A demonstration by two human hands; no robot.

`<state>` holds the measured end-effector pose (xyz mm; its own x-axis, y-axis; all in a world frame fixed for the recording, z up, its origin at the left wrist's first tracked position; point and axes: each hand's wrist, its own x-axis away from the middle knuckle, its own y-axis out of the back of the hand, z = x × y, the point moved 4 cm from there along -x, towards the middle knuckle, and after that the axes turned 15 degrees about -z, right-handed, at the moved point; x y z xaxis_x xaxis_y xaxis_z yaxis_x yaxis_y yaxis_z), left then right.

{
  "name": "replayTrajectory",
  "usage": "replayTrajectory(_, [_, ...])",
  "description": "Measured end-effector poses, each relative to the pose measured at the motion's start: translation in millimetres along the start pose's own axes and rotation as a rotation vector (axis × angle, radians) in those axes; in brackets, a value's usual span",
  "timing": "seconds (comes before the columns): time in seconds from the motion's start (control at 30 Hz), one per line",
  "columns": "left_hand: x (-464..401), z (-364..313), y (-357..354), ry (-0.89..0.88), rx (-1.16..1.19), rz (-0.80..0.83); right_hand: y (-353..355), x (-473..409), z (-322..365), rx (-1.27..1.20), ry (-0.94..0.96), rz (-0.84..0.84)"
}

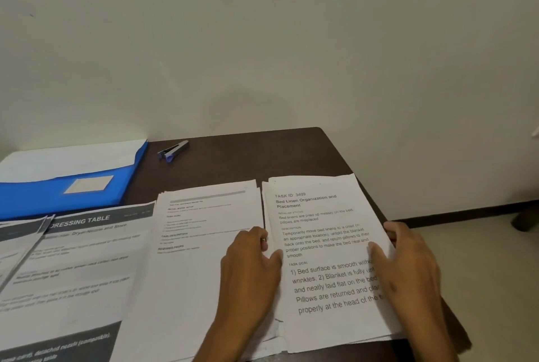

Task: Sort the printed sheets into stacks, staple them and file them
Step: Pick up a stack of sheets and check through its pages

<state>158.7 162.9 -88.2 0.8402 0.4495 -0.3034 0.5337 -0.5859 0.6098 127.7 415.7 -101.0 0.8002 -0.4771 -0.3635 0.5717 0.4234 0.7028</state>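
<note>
On the dark worktop point(233, 157) three stacks of printed sheets lie side by side. The right stack point(326, 245), headed "Bed Linen Organization and Placement", sits at the worktop's right edge, flanked by both hands. The left hand point(250, 271) curls its fingers against the stack's left edge, thumb on the page; the right hand point(408, 268) holds the right edge likewise. The middle stack point(204, 245) and the left stack point(75, 259) lie untouched. A blue folder point(73, 183) and a stapler point(174, 150) rest near the wall.
</note>
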Motion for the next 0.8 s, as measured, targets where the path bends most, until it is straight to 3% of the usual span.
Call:
replayTrajectory(0.33, [3,-5,-9,-0.035,-0.062,0.065,-6,-28,-4,-0.096,-0.143,0.128])
replayTrajectory(0.8, [6,-7,-12,-0.063,-0.057,0.112,12,-12,-1,-0.156,-0.107,-0.029])
